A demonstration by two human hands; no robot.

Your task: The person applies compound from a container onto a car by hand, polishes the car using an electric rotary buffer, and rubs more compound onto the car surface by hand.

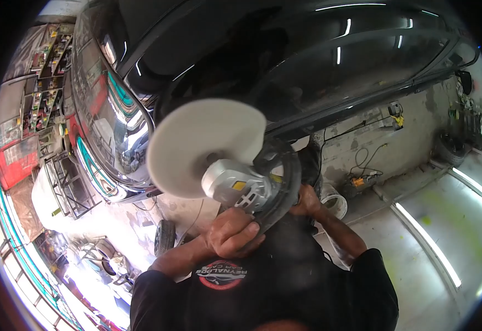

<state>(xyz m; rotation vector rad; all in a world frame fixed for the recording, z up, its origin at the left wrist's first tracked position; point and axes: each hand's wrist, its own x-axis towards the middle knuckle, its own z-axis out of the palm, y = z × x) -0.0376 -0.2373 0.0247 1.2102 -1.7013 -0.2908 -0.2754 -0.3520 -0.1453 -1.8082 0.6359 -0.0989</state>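
A rotary polisher (246,185) with a silver head is held in front of my chest. Its large white round buffing pad (197,146) is tilted up beside the glossy black car body (307,60), overlapping it in view; I cannot tell whether they touch. My left hand (232,233) is closed around the black loop handle (285,193) near the polisher's head. Farther back, my right hand (306,202) is wrapped round the polisher's rear body, its fingers partly hidden behind the loop handle.
A white bucket (336,203) stands on the floor to my right, near an orange power tool (358,182) with a cord. One tire (165,237) is at left, another (449,148) at far right. Shelves (50,94) with bottles line the left side.
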